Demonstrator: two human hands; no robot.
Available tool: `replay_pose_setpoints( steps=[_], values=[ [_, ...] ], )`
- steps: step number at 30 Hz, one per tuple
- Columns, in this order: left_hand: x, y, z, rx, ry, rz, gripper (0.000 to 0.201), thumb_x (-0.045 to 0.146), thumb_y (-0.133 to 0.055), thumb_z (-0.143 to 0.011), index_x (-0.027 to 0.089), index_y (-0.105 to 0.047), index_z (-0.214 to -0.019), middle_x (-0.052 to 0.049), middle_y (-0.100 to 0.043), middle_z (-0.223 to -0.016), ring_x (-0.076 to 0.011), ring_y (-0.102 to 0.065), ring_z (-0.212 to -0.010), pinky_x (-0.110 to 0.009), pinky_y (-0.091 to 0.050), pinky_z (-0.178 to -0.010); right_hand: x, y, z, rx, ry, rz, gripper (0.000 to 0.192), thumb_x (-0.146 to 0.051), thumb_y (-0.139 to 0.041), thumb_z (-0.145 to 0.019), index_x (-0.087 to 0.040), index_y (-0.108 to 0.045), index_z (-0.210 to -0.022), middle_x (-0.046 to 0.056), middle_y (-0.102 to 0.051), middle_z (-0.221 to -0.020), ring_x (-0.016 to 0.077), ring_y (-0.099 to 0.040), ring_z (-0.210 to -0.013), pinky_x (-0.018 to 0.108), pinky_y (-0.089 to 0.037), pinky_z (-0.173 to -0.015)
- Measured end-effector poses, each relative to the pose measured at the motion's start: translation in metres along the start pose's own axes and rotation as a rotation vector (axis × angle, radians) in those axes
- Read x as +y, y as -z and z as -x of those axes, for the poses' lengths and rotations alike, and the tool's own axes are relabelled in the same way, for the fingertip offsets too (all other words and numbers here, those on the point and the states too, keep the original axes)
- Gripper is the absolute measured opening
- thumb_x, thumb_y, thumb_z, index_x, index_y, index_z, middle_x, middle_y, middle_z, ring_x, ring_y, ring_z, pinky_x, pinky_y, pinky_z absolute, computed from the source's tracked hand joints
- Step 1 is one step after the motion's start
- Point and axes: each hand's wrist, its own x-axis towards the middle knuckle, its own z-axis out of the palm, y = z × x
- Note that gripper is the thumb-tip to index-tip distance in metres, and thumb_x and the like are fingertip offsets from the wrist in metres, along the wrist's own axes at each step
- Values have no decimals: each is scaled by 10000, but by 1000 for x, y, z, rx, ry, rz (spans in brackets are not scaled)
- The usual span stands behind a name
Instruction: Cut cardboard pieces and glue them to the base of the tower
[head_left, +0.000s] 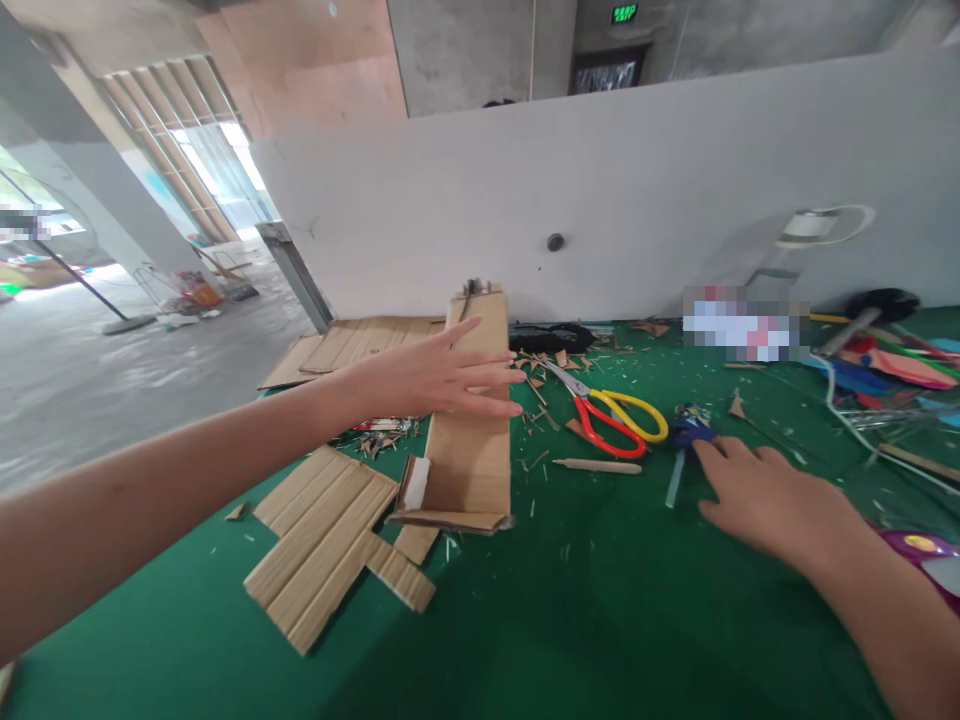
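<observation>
My left hand point(469, 380) is spread flat, fingers apart, over a long cardboard strip point(472, 450) with folded-up edges at its near end. Whether the palm presses on it I cannot tell. At the right, my right hand point(765, 495) reaches to a small blue tool point(691, 430), which looks like a glue gun, with a translucent stick point(676, 480) jutting toward me. The fingertips are at its edge, and the thumb stands apart. Between the hands lie scissors point(611, 420) with one red and one yellow handle, and a pale pen-like stick point(600, 466).
Cut corrugated cardboard point(322, 545) lies at the left on the green tabletop point(525, 620). Cardboard scraps point(562, 358) and a black bundle point(555, 338) sit by the white panel point(600, 200). Coloured sheets point(892, 365) and a purple object point(911, 545) are at the right.
</observation>
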Motion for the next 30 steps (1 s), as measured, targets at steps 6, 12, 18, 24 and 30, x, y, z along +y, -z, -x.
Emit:
replay_pose_setpoints(
  steps=[6,12,18,24,30],
  values=[
    [-6,-8,-13,-92,-27,-34,862,-93,-396,-710,464,-313,-1362,103,-283,-1499,-170,-193,-1409,-493,-15,-1147,0,0,-4,179,45,-1,457,-156,-438,-738,-48,-579,-1159,201,-614,-1165,365,-583,-1000,492,-515,-793],
    [-13,-21,8,5,234,-60,652,43,-401,-833,349,-301,-1400,-6,-337,-1484,-211,-229,-1390,-456,-130,-1119,-22,39,11,163,274,-523,422,-322,-377,-895,-196,-540,-1264,99,-580,-1277,278,-540,-1162,441,-468,-949],
    [15,-57,35,201,649,94,482,263,-424,-896,232,-356,-1372,-94,-525,-1305,-255,-496,-1183,-418,-381,-990,-43,61,14,-408,239,-1090,472,-454,-448,-883,-257,-517,-1305,81,-692,-1064,224,-678,-858,322,-571,-711],
    [87,-77,25,516,816,518,388,314,-370,-932,198,-384,-1301,-103,-574,-1199,-197,-553,-1112,-363,-470,-929,-31,28,5,-394,-75,-1165,517,-409,-321,-928,-196,-375,-1396,134,-578,-1248,217,-649,-945,311,-575,-723],
    [146,-61,9,585,535,137,671,495,-624,-763,209,-382,-1319,-140,-512,-1277,-313,-420,-1237,-503,-355,-1031,-28,37,9,-157,18,-909,415,-371,-348,-915,-209,-537,-1247,88,-673,-1079,210,-659,-882,308,-555,-664]
  ],
)
